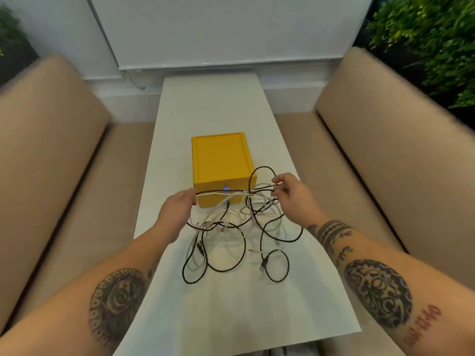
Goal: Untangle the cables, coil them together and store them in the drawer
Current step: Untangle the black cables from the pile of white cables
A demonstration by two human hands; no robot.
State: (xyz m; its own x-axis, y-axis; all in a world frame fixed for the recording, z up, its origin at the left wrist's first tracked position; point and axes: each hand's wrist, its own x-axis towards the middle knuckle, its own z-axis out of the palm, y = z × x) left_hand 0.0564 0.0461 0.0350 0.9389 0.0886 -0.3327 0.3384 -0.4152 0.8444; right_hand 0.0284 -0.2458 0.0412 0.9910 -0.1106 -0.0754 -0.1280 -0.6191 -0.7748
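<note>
Nothing is coiled or stored yet: left hand (180, 207) and right hand (290, 191) each pinch the tangled cables (220, 224), stretched between them before the closed drawer (219, 160).

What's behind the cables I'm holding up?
A yellow box on the white table, its top fully showing. The cables cross parts of its front; a small blue mark shows there. Its inside cannot be seen.
</note>
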